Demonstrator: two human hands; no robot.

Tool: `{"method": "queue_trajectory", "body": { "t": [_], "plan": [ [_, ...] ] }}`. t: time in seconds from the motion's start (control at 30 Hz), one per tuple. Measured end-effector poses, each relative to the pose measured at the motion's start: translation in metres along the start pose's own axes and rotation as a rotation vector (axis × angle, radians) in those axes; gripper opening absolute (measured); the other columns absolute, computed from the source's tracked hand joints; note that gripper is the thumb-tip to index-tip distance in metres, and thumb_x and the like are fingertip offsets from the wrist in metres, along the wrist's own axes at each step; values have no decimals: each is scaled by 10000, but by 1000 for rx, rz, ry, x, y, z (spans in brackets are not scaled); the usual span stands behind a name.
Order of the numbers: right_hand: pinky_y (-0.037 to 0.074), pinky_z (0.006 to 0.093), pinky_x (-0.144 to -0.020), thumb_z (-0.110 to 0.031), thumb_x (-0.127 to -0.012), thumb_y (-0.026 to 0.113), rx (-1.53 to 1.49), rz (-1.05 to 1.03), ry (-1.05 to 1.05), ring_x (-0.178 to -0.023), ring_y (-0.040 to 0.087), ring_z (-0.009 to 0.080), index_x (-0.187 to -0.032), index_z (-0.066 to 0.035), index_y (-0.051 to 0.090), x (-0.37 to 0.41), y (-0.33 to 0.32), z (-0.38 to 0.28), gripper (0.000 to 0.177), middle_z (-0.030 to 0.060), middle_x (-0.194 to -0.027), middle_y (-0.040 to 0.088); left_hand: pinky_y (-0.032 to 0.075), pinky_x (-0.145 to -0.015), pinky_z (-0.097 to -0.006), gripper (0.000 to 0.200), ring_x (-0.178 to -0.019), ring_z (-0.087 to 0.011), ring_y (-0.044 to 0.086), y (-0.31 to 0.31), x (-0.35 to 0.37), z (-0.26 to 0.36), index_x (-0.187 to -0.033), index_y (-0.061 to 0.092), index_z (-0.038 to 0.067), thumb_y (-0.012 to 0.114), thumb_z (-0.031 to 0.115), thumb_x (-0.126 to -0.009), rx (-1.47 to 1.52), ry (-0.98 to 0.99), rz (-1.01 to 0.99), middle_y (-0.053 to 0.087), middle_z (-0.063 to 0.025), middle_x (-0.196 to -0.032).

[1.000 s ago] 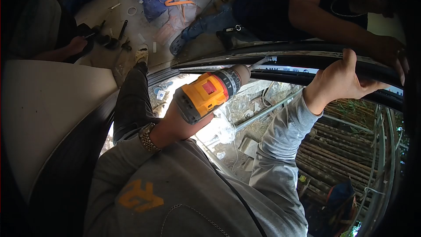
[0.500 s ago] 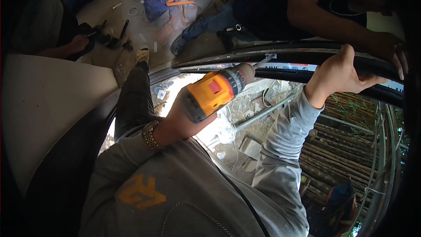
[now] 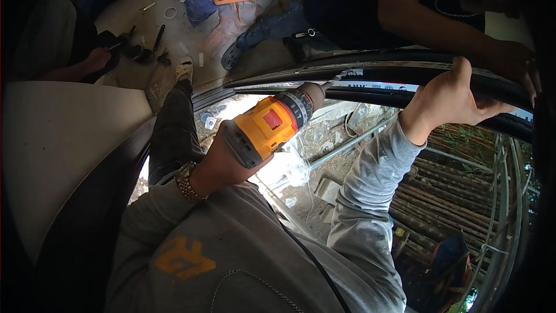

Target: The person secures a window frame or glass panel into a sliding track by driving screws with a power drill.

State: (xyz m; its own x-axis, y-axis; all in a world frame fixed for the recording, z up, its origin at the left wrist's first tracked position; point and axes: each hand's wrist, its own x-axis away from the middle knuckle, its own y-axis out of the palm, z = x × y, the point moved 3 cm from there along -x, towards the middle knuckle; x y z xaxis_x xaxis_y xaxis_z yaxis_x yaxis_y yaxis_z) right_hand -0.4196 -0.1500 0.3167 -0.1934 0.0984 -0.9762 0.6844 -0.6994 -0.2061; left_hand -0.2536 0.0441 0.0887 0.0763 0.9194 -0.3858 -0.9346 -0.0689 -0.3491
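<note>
My left hand [image 3: 223, 165], a watch at its wrist, is closed round the grip of a yellow and black cordless drill [image 3: 266, 125]. The drill's bit [image 3: 336, 78] points away from me to the right, its tip overlapping the dark window frame rail [image 3: 382, 74]. Farther right, my right hand [image 3: 449, 99] grips the same black frame, thumb raised and fingers wrapped over the far side, partly hidden. Printed protective tape [image 3: 399, 87] runs along the frame between the drill and my right hand.
Opposite me, another person's hand [image 3: 524, 72] rests on the frame's right end. A second person's hand [image 3: 98, 58] is at the left, near tools [image 3: 159, 38] on the floor. Below the frame, an opening drops to rubble, a metal pipe [image 3: 353, 145] and stacked poles [image 3: 449, 197].
The drill and my left hand have shifted slightly left, and the bit has moved left along the frame. My right hand keeps its hold on the frame.
</note>
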Motion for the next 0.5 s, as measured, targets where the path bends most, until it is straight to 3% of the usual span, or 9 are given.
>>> {"method": "queue_trajectory", "body": {
  "t": [0.03, 0.1, 0.17, 0.27, 0.4, 0.47, 0.5],
  "plan": [
    [570, 338, -895, 144, -709, 707, -1, -1, 0, -1001, 622, 219, -1459, 0, 268, -1, 2, -2, 881, 180, -1218, 568, 488, -849, -418, 415, -931, -312, 632, 0, 0, 1, -1138, 600, 31, 748, 179, -780, -82, 62, 26, 648, -131, -1055],
    [572, 344, -902, 153, -701, 700, -323, 85, 96, -1011, 619, 223, -1435, -1, 318, 0, 4, -2, 842, 164, -1218, 568, 498, -838, -414, 411, -922, -317, 639, -1, -2, 4, -1130, 604, 25, 745, 190, -781, -163, 122, 52, 655, -136, -1042],
    [571, 345, -906, 150, -696, 700, -337, 90, 104, -1017, 617, 225, -1418, -5, 343, 1, 3, -2, 820, 154, -1220, 565, 521, -808, -399, 372, -897, -318, 657, -5, -8, 2, -1109, 617, 30, 729, 178, -786, 179, -50, 48, 673, -140, -1006],
    [570, 344, -912, 152, -691, 694, -378, 73, 122, -1026, 612, 227, -1388, -15, 385, -1, 1, -2, 781, 140, -1226, 559, 536, -785, -385, 336, -879, -308, 672, -10, -14, 5, -1083, 632, 40, 730, 149, -781, 119, 68, 86, 686, -140, -981],
    [573, 332, -905, 175, -692, 666, -390, 95, 172, -1026, 612, 226, -1373, -19, 398, -1, 4, -12, 757, 132, -1219, 559, 532, -794, -372, 344, -890, -269, 681, -5, -13, 8, -1088, 636, 42, 736, 131, -771, 162, 37, 142, 691, -119, -989],
    [571, 328, -904, 174, -696, 666, -395, 86, 173, -1030, 610, 224, -1393, -19, 372, 0, 4, -15, 780, 135, -1229, 551, 531, -800, -360, 352, -890, -236, 686, 18, -4, -15, -1082, 638, 30, 746, 124, -760, 691, -512, 35, 693, -105, -985],
    [570, 324, -903, 172, -700, 666, -404, 72, 177, -1034, 608, 223, -1413, -19, 347, 0, 3, -16, 804, 139, -1239, 544, 531, -800, -360, 352, -890, -236, 686, 16, -7, -12, -1082, 638, 30, 746, 124, -760, 692, -513, 35, 693, -105, -985]
  ]
}}
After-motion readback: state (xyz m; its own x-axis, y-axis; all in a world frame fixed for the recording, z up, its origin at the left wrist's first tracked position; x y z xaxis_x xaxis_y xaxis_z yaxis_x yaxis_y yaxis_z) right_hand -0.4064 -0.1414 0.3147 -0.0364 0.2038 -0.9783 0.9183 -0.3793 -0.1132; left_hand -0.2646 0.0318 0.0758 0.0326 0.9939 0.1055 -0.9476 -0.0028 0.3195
